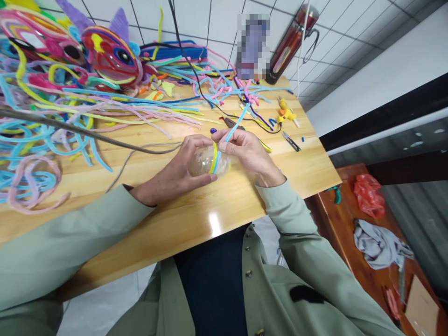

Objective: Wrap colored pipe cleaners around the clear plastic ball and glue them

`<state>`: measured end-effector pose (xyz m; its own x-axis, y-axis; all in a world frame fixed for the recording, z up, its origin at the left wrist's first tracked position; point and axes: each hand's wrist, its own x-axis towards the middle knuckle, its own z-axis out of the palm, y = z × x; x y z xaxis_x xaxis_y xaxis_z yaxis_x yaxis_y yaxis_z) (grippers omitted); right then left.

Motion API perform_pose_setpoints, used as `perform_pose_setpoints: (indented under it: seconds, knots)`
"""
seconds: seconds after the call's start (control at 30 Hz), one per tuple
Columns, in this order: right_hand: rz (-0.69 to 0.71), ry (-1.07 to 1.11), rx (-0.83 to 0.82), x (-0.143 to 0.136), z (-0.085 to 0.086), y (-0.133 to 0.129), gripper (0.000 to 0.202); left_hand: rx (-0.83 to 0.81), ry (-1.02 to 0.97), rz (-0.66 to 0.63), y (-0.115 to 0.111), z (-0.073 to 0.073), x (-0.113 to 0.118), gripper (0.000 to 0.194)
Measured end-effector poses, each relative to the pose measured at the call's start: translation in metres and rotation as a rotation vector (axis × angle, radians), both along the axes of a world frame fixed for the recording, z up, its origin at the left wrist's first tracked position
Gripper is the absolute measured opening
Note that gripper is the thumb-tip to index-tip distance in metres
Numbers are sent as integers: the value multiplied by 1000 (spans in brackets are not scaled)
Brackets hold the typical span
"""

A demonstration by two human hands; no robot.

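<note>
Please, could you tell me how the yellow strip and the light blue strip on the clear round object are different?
The light blue strip has a long end rising off the clear round object, while the yellow strip shows only along it. The right hand pinches the light blue strip, but not the yellow strip. On the object, the yellow strip lies left of the light blue strip. Both are narrow and run side by side there.

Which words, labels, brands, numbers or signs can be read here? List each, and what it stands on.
None can be read.
Red thermos flask: small pale marking near its dark lower end, too small to read.
Pixelated purple object: too blurred to read any lettering.
</note>
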<state>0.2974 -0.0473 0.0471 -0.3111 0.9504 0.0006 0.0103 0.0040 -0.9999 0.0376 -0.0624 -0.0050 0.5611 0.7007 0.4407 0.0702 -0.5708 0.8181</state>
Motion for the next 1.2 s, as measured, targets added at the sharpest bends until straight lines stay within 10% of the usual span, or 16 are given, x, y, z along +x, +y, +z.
perform_pose_setpoints:
  seconds: [0.5,0.8,1.2]
  knots:
    - [17,5,-96,-4,3,-2,58,-13,1,-58,-1,4,-2,64]
    - [6,-22,-91,-5,2,-5,53,-288,6,92,-14,13,7,70]
    - [44,-40,-51,-1,6,-2,61,-61,11,4,-7,8,1,60]
